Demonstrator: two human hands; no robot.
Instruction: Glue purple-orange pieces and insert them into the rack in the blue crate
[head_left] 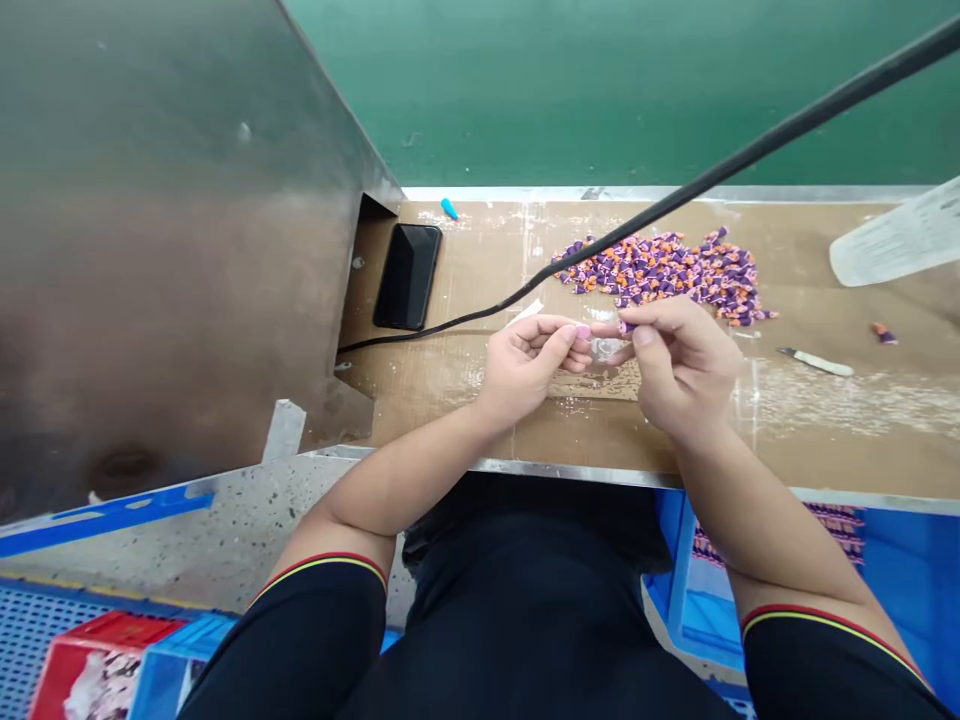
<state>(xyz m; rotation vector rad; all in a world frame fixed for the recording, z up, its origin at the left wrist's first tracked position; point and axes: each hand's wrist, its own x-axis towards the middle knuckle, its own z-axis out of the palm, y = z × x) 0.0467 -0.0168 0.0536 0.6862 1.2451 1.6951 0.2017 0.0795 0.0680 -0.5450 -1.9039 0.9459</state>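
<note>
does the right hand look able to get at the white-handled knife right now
Probably yes: the white-handled knife lies to its right with no barrier between, though the right hand holds a small purple piece in its fingertips.

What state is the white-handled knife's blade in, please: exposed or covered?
Exposed: the dark blade sticks out past the white handle.

Holds a pink piece at the fingertips of the left hand, small and partly covered by the grip. Pinches a purple piece in the right hand, small too, with a paler edge and mostly hidden. Sit near each other but apart, raised over the surface; too small to read in finer shape.
</note>
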